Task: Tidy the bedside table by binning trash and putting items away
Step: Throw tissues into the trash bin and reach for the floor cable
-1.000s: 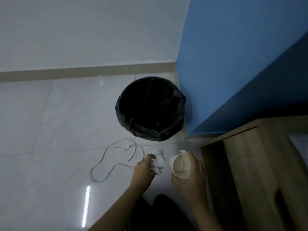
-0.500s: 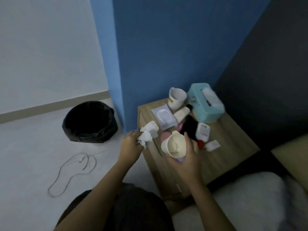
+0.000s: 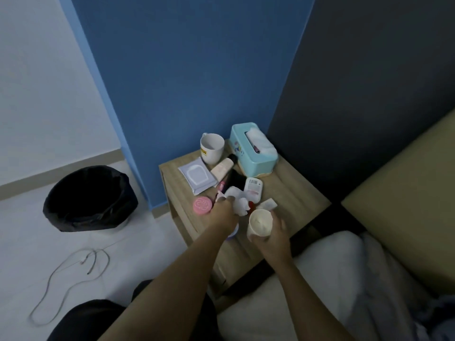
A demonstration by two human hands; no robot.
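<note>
My left hand (image 3: 225, 212) is closed on crumpled white tissue (image 3: 240, 204) over the middle of the wooden bedside table (image 3: 295, 193). Beside it my right hand (image 3: 273, 232) grips a paper cup (image 3: 259, 222) above the table's front edge. On the table lie a white mug (image 3: 211, 147), a teal tissue box (image 3: 253, 148), a wipes pack (image 3: 197, 178), a cream tube (image 3: 222, 167), a pink round case (image 3: 202, 205), a black item (image 3: 236, 180) and a white labelled container (image 3: 253, 189). The black-lined bin (image 3: 88, 198) stands on the floor to the left.
A white cable (image 3: 71, 274) lies looped on the pale tiled floor. A blue wall (image 3: 184, 82) rises behind the table. A white pillow (image 3: 332, 279) and beige bed frame (image 3: 406, 193) are at the right. My dark-clothed knee (image 3: 93, 318) is at the bottom.
The view swung from the bin to the bedside table. Both hands, still holding the tissue and the cup, moved from near the bin to over the tabletop.
</note>
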